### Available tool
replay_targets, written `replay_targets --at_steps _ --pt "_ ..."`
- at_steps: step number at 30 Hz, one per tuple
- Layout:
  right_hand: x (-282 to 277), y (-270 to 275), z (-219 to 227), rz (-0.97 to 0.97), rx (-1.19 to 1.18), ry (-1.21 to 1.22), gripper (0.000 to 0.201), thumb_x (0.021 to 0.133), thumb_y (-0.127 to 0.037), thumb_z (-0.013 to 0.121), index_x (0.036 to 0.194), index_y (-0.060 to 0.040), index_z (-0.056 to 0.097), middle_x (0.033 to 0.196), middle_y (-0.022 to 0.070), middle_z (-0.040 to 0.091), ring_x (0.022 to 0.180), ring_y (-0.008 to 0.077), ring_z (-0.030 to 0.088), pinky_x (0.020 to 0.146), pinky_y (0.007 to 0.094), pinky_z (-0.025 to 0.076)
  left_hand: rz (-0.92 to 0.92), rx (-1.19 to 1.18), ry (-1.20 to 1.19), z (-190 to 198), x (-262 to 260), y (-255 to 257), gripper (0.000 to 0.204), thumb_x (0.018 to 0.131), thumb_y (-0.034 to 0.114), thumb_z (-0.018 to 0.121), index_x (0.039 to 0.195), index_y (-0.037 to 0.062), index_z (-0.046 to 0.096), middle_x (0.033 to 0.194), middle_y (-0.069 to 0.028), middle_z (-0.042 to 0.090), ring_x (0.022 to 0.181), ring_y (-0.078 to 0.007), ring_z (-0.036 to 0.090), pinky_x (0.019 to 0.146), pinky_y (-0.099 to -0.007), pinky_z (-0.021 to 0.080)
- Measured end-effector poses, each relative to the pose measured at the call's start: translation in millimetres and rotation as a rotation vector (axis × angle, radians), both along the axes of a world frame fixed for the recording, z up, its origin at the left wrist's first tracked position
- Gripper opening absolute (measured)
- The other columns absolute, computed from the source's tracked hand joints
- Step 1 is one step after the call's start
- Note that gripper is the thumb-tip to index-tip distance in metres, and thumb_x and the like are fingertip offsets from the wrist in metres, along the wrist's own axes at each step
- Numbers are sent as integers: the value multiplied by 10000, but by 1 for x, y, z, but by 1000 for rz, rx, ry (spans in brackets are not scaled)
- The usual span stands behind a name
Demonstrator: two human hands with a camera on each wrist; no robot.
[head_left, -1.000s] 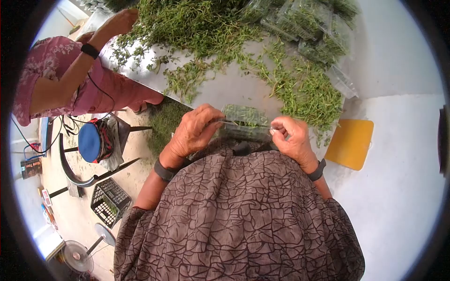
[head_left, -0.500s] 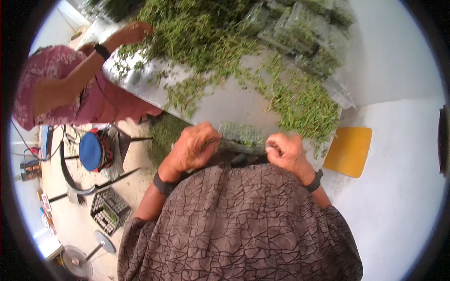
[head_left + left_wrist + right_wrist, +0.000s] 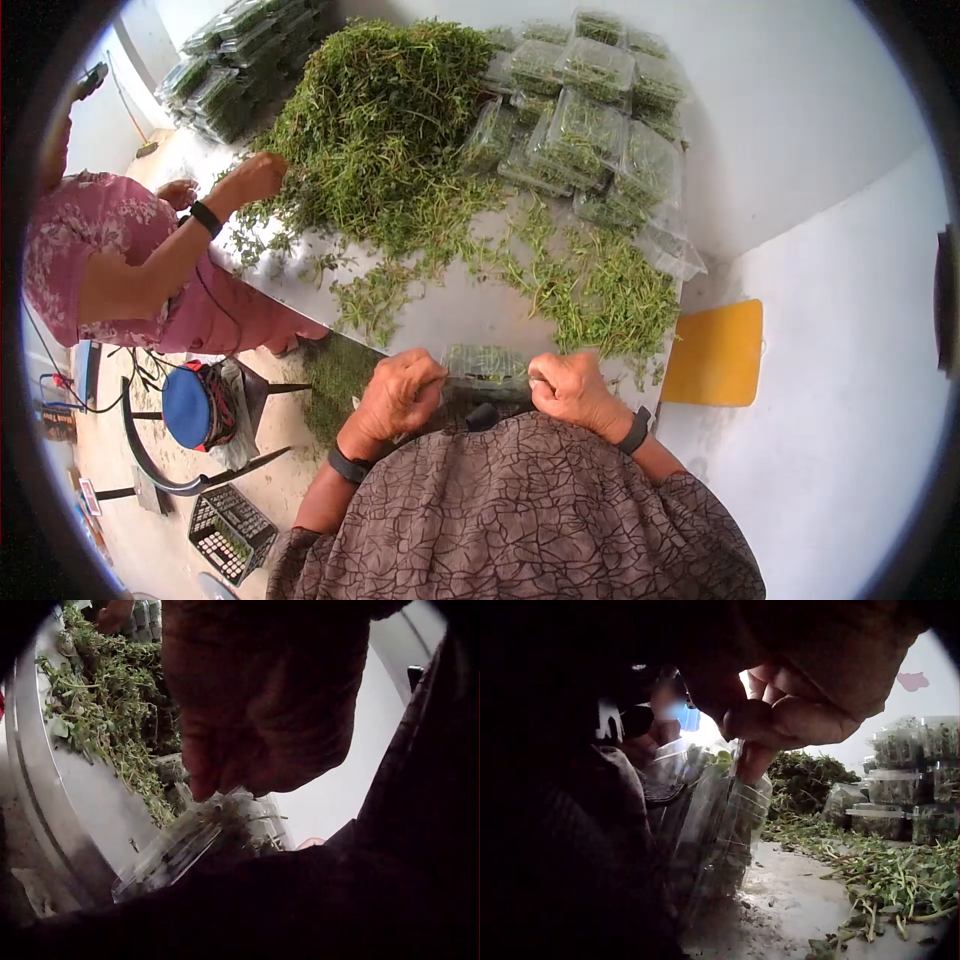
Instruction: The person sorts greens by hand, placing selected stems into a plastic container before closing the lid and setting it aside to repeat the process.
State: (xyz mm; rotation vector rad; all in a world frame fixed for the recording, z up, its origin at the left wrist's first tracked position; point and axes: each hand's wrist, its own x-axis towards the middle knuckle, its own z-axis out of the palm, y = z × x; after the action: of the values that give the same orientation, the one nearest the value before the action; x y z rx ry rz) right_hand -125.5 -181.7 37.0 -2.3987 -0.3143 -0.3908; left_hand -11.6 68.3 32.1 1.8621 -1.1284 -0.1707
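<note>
A clear plastic clamshell box (image 3: 485, 368) with green leafy sprigs inside is held at the table's near edge, close against the patterned shirt. My left hand (image 3: 402, 390) grips its left end, fingers curled. At the other end, my right hand (image 3: 575, 392) pinches the rim between thumb and curled fingers. The left wrist view has the box (image 3: 169, 859) tilted below the dark knuckles, with stems poking out at its edge. In the right wrist view, fingertips press at the upper edge of the box (image 3: 720, 817), which stands on its side with leaves near the top.
A large heap of greens (image 3: 380, 130) covers the table's middle, with loose sprigs (image 3: 610, 300) at right. Filled boxes (image 3: 590, 130) are stacked behind, more (image 3: 240, 60) at far left. Another person (image 3: 130, 250) works at the left side. A yellow board (image 3: 715, 352) lies right.
The head view has tilted up, bringing the far stacks into sight. Both hands keep hold of the box and are slightly closer together; the right fingers look more curled.
</note>
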Motion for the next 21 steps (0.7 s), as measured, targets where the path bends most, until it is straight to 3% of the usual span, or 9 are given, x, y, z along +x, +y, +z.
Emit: replay_targets --at_steps 16,18,19,21 --pt "-5 6 5 -93 100 64 137 742 -36 609 867 -65 563 641 128 592 541 318 588 488 373 452 27 23 -71 4 -2 -3 286 730 -43 587 994 56 636 715 -115 506 644 -318 550 574 -395 461" --pt "-5 6 6 -82 40 11 148 727 -5 625 862 -51 587 616 90 577 492 234 578 460 317 442 27 35 -65 4 -2 -3 290 719 -43 586 988 52 636 719 -116 509 654 -319 553 576 -396 463" --pt "-5 6 6 -82 37 5 148 727 -5 625 862 -51 587 616 90 577 492 234 578 460 317 442 31 31 -71 4 -3 -3 302 708 -42 583 991 51 636 718 -117 507 662 -321 555 580 -398 466" --pt "-5 6 5 -82 38 67 136 749 -53 624 880 -64 585 652 133 598 553 327 588 492 385 451 33 20 -66 3 -4 -2 304 707 -41 582 992 51 636 720 -118 510 661 -324 554 582 -400 467"
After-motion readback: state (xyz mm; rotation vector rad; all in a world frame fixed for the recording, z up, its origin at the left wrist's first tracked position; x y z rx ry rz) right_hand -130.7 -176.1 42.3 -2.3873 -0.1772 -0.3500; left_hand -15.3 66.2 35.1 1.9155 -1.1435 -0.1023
